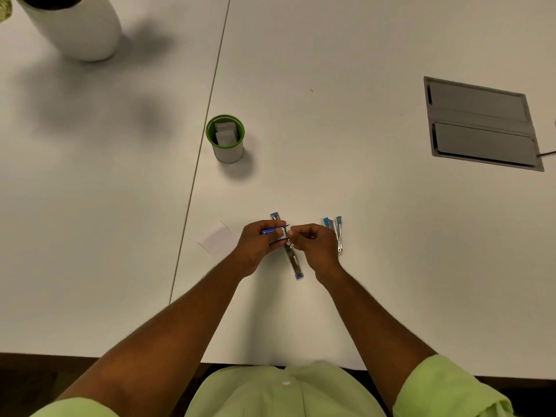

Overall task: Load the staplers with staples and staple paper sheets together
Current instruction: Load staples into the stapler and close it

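The left hand (258, 239) grips a small blue staple box (272, 231) at lower centre; the right hand (313, 240) pinches at its mouth, likely drawing staples for the opened purple stapler (293, 260) lying directly beneath.

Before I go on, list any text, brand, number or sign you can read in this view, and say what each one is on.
"kan...": white lettering on the small blue staple box gripped in the left hand; the rest is covered by fingers and blurred, so the full word cannot be read.
Purple open stapler lying on the white table: no legible marking.
Blue open stapler: no legible marking.
White paper slips in the green-rimmed cup: no print visible.
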